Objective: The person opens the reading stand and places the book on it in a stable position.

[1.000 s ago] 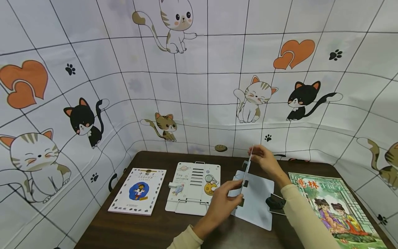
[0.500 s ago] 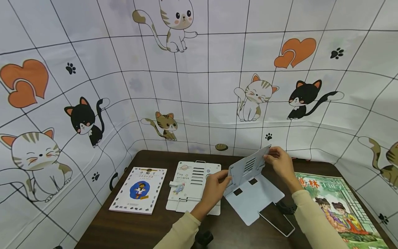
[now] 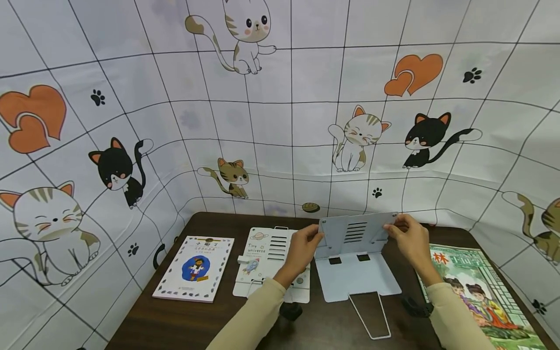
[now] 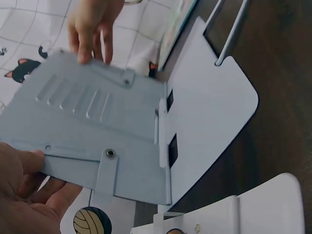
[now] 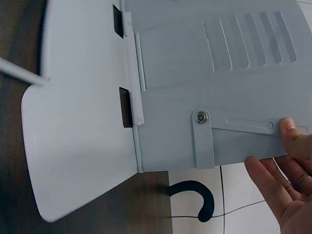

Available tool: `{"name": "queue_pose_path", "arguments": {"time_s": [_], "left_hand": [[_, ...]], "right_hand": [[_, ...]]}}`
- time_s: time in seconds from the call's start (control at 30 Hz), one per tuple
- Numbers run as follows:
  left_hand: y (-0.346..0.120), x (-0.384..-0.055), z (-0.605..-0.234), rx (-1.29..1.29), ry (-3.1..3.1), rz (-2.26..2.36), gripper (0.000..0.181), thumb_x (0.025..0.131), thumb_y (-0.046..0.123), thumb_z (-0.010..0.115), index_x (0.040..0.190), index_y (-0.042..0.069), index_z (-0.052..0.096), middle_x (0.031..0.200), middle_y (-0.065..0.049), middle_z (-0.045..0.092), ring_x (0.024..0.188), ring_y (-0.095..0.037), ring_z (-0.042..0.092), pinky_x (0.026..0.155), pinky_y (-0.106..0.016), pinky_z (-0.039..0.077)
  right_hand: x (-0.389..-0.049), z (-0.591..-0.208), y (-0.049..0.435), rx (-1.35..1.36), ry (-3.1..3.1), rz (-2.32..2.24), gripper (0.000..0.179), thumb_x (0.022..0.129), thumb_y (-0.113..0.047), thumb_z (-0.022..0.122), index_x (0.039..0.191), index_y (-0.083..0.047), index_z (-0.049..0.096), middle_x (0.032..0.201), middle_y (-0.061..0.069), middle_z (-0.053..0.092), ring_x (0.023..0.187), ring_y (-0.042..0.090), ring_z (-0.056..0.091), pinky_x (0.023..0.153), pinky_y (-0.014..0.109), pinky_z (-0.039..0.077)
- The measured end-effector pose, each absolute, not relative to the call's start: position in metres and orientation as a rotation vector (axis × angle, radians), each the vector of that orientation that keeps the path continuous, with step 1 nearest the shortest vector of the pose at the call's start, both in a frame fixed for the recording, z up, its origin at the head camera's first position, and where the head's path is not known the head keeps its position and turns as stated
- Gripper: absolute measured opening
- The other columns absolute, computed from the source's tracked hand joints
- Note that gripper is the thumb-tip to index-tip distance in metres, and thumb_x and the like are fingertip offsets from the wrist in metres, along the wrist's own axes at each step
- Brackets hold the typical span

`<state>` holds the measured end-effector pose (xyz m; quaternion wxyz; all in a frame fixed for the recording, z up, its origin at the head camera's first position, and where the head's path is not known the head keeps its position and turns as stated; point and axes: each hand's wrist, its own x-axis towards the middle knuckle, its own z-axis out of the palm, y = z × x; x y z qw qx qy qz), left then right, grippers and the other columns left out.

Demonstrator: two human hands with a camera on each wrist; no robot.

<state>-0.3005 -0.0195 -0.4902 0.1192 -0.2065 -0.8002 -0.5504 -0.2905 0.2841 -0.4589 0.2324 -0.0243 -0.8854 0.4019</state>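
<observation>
A pale grey metal book stand (image 3: 334, 231) faces me with its slotted panel raised and its flat white base plate (image 3: 356, 282) toward me. My left hand (image 3: 302, 250) pinches the panel's left edge between thumb and fingers. At the opposite edge, the thumb of my right hand (image 3: 411, 243) lies on the near face, with fingers behind. A riveted metal arm (image 5: 204, 141) crosses the panel's back near the right hand in the right wrist view. Two dark cut-outs show along the hinge (image 4: 163, 131) in the left wrist view. From the base's front a white wire loop (image 3: 362, 321) sticks out.
A second book stand (image 3: 258, 250), printed "Tiny universe", lies flat left of centre, partly behind my left hand. Farther left is a white book (image 3: 175, 287). A green illustrated magazine (image 3: 479, 265) lies at the right. Behind the dark table (image 3: 144, 316) hangs a cat-patterned cloth (image 3: 271, 121).
The panel has turned from edge-on to facing me, and the whole stand has swung round with its wire loop now pointing toward me. Both hands have kept hold of the panel's edges.
</observation>
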Motion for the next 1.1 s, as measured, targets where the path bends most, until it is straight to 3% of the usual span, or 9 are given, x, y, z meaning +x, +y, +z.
{"name": "queue_pose_path", "arguments": {"time_s": [0.23, 0.47, 0.53, 0.63, 0.7, 0.8, 0.93, 1.0, 1.1], "left_hand": [[-0.014, -0.315, -0.486, -0.552, -2.395, -1.620, 0.031, 0.106, 0.017, 0.067, 0.133, 0.001, 0.072, 0.125, -0.018, 0.077, 0.115, -0.032, 0.075, 0.096, -0.045, 0.063], [-0.012, -0.326, -0.484, -0.511, -2.424, -1.665, 0.035, 0.106, 0.020, 0.068, 0.134, 0.000, 0.070, 0.128, -0.019, 0.076, 0.120, -0.033, 0.073, 0.100, -0.047, 0.061], [-0.011, -0.327, -0.484, -0.502, -2.432, -1.655, 0.034, 0.106, 0.020, 0.068, 0.133, 0.000, 0.071, 0.127, -0.018, 0.076, 0.119, -0.033, 0.074, 0.100, -0.046, 0.061], [-0.010, -0.330, -0.486, -0.504, -2.434, -1.638, 0.033, 0.106, 0.020, 0.068, 0.133, 0.000, 0.071, 0.126, -0.018, 0.077, 0.118, -0.033, 0.074, 0.099, -0.045, 0.062], [-0.011, -0.330, -0.486, -0.506, -2.433, -1.631, 0.033, 0.106, 0.019, 0.068, 0.133, 0.000, 0.071, 0.127, -0.018, 0.077, 0.118, -0.033, 0.074, 0.099, -0.045, 0.062], [-0.010, -0.330, -0.486, -0.512, -2.430, -1.623, 0.033, 0.106, 0.019, 0.068, 0.133, 0.000, 0.071, 0.127, -0.018, 0.076, 0.118, -0.033, 0.075, 0.099, -0.046, 0.061], [-0.011, -0.328, -0.485, -0.509, -2.438, -1.627, 0.034, 0.106, 0.020, 0.067, 0.135, 0.001, 0.071, 0.129, -0.018, 0.076, 0.120, -0.033, 0.074, 0.101, -0.046, 0.061], [-0.011, -0.326, -0.485, -0.507, -2.447, -1.628, 0.034, 0.107, 0.020, 0.067, 0.135, 0.002, 0.070, 0.130, -0.017, 0.075, 0.121, -0.033, 0.073, 0.102, -0.046, 0.061], [-0.011, -0.325, -0.485, -0.508, -2.451, -1.629, 0.034, 0.107, 0.020, 0.067, 0.135, 0.003, 0.071, 0.130, -0.016, 0.076, 0.122, -0.032, 0.073, 0.102, -0.046, 0.060]], "right_hand": [[-0.275, -0.460, 0.287, -0.094, -2.405, 1.045, 0.028, 0.096, -0.019, 0.083, 0.110, 0.000, 0.069, 0.103, 0.023, 0.080, 0.071, -0.022, 0.052, 0.064, 0.010, 0.045], [-0.270, -0.460, 0.289, -0.102, -2.402, 1.007, 0.023, 0.096, -0.019, 0.082, 0.106, -0.002, 0.069, 0.098, 0.021, 0.081, 0.070, -0.019, 0.054, 0.064, 0.008, 0.043], [-0.269, -0.460, 0.290, -0.109, -2.407, 1.000, 0.023, 0.096, -0.019, 0.082, 0.106, -0.002, 0.069, 0.100, 0.021, 0.080, 0.075, -0.011, 0.061, 0.065, 0.008, 0.043], [-0.269, -0.460, 0.290, -0.118, -2.427, 0.990, 0.025, 0.098, -0.021, 0.080, 0.110, -0.002, 0.069, 0.106, 0.022, 0.080, 0.085, 0.016, 0.076, 0.068, 0.013, 0.047], [-0.268, -0.460, 0.289, -0.119, -2.439, 0.989, 0.028, 0.099, -0.022, 0.079, 0.115, -0.001, 0.067, 0.110, 0.024, 0.079, 0.095, 0.035, 0.078, 0.070, 0.017, 0.048], [-0.265, -0.460, 0.287, -0.116, -2.433, 1.001, 0.035, 0.100, -0.021, 0.077, 0.123, 0.001, 0.065, 0.115, 0.027, 0.077, 0.103, 0.044, 0.076, 0.069, 0.016, 0.047], [-0.255, -0.458, 0.283, -0.063, -2.384, 0.982, 0.037, 0.099, -0.016, 0.076, 0.128, 0.004, 0.062, 0.118, 0.025, 0.071, 0.098, 0.041, 0.075, 0.067, 0.006, 0.044], [-0.248, -0.457, 0.280, -0.006, -2.368, 0.946, 0.034, 0.097, -0.011, 0.077, 0.125, 0.004, 0.064, 0.116, 0.021, 0.069, 0.092, 0.028, 0.074, 0.066, 0.006, 0.045], [-0.235, -0.457, 0.276, 0.142, -2.388, 0.864, 0.021, 0.093, -0.004, 0.080, 0.111, 0.000, 0.069, 0.100, 0.013, 0.074, 0.076, 0.008, 0.068, 0.061, 0.015, 0.051]]}}
